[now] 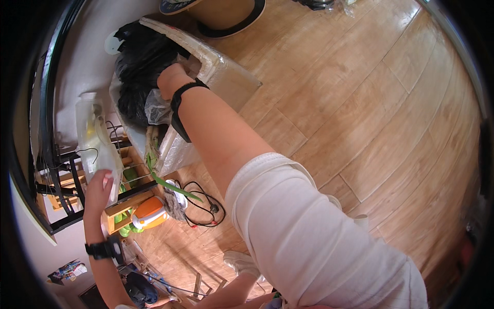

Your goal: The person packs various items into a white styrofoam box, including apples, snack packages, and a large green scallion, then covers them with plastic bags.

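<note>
My right arm reaches far forward, and my right hand is down in a white foam box lined with silvery film. Its fingers are hidden among a black plastic bag and a crumpled clear bag. Green onions stick out over the box's near edge, one long leaf bending toward the floor. On the left, my left hand has its fingers curled at the lower part of a whitish see-through plastic bag with something yellowish inside.
A black metal rack stands against the left wall. Below are a wooden crate with green vegetables, an orange-and-white appliance and a coiled black cord. A large brown drum stands beyond the box on the wood-look floor.
</note>
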Demonstrator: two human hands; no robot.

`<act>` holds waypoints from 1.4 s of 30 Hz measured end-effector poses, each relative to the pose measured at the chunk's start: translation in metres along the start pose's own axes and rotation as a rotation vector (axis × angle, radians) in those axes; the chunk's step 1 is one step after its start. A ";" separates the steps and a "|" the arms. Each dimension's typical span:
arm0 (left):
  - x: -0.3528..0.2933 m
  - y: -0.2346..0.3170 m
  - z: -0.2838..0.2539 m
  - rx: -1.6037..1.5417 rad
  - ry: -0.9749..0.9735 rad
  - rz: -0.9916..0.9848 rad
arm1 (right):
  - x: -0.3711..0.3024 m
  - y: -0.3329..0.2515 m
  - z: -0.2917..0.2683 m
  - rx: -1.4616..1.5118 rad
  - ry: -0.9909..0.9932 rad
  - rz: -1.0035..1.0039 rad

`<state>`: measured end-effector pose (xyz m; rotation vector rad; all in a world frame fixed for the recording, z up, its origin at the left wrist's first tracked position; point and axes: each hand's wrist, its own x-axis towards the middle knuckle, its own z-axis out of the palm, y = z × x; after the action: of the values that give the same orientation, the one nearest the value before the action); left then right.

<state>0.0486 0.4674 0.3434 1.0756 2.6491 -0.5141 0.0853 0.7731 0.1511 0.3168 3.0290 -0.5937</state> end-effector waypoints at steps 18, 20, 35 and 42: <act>0.047 0.108 0.074 -0.036 0.204 0.593 | 0.007 -0.013 0.008 0.002 -0.018 0.006; 0.048 0.117 0.078 -0.148 0.122 0.563 | 0.006 -0.010 0.010 -0.009 -0.032 0.019; 0.012 0.113 0.118 -0.255 0.412 0.499 | 0.009 -0.021 -0.025 0.050 -0.645 0.069; -0.032 0.166 0.110 -0.340 0.211 0.654 | 0.009 0.053 -0.048 0.365 -0.942 0.303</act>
<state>0.1982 0.5140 0.2161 1.8226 2.2146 0.1820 0.0871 0.8409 0.1758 0.3604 1.9317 -0.9291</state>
